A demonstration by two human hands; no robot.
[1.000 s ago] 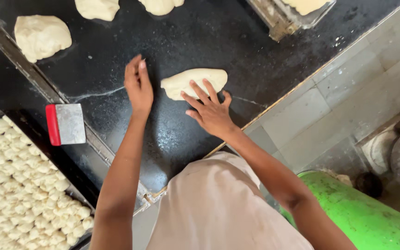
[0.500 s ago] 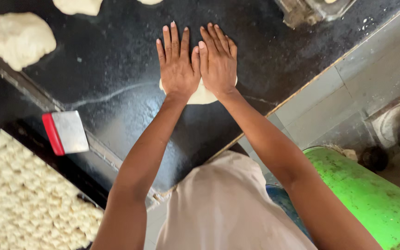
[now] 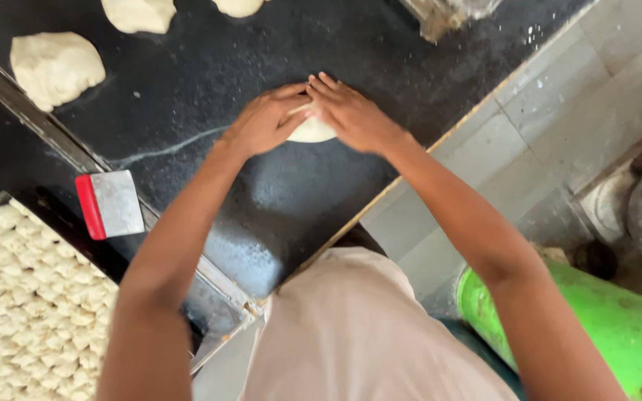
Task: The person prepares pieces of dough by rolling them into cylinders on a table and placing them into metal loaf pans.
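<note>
A pale lump of dough lies on the black worktop, mostly covered by my hands. My left hand cups its left side with the fingers curled over it. My right hand cups the right side, and the fingertips of both hands meet over the top. Only the near edge of the dough shows between my wrists.
More dough lumps lie at the far left of the worktop. A metal scraper with a red handle rests near the left edge. A tray of small dough pieces sits lower left. A green drum stands at lower right.
My hands were flat with fingers stretched out over the dough; now they have drawn back toward me and curled around it, gathering it into a smaller lump.
</note>
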